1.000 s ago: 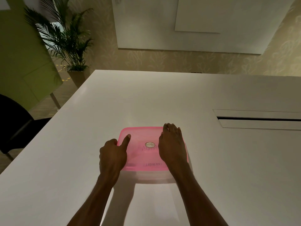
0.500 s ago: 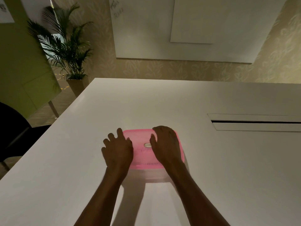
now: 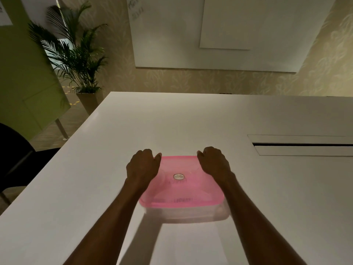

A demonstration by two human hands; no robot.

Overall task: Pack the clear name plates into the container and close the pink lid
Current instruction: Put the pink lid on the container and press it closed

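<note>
A pink lid (image 3: 181, 188) with a small round sticker lies on top of a clear container (image 3: 187, 214) on the white table (image 3: 191, 121). My left hand (image 3: 143, 166) is at the lid's far left corner, fingers curled over its edge. At the far right corner my right hand (image 3: 214, 162) does the same. Both forearms run along the container's sides. Faint dark lettering shows through the pink lid; the name plates themselves cannot be made out.
A long cable slot (image 3: 303, 145) is cut into the table at the right. A potted palm (image 3: 76, 54) and a green panel (image 3: 23, 77) stand off the left side. A dark chair (image 3: 15, 155) sits by the table's left edge.
Both hands have slid from the top of the lid out to its far corners and curled over the edge. The view has dropped closer to the container.
</note>
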